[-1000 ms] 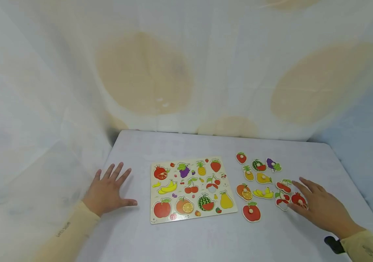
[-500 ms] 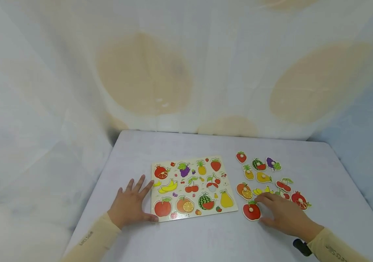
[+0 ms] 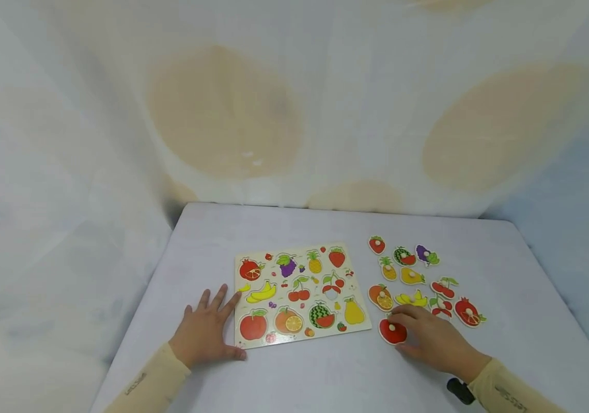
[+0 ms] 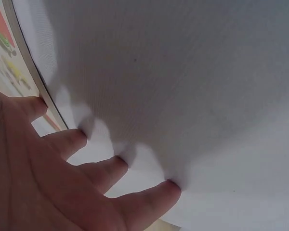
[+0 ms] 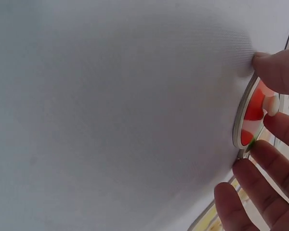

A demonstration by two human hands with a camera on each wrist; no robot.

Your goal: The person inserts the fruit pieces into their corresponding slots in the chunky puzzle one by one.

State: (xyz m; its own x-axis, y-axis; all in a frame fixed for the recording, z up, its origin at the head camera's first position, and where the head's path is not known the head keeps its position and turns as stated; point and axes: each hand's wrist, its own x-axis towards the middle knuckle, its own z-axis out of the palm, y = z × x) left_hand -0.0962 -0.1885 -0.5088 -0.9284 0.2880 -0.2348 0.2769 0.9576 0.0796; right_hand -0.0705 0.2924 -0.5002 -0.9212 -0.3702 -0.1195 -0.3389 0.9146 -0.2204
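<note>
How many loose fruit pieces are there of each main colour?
Red: 5 (strawberry, apple, pomegranate, cherries, red-and-white fruit)
Yellow: 3 (pineapple, pear, bananas)
Orange: 1 (sliced orange)
Purple: 1 (grapes)
Green and red: 1 (watermelon)
Total: 11

The puzzle board (image 3: pixel 302 316) lies lower centre on the surface (image 3: pixel 305 378), the left hand (image 3: pixel 204 332) at its left edge, loose fruit pieces (image 3: pixel 412 276) to its right, the right hand (image 3: pixel 434 341) at the frontmost, the apple piece (image 3: pixel 391 332), and a curtain (image 3: pixel 356 115) behind, across the upper frame.
</note>
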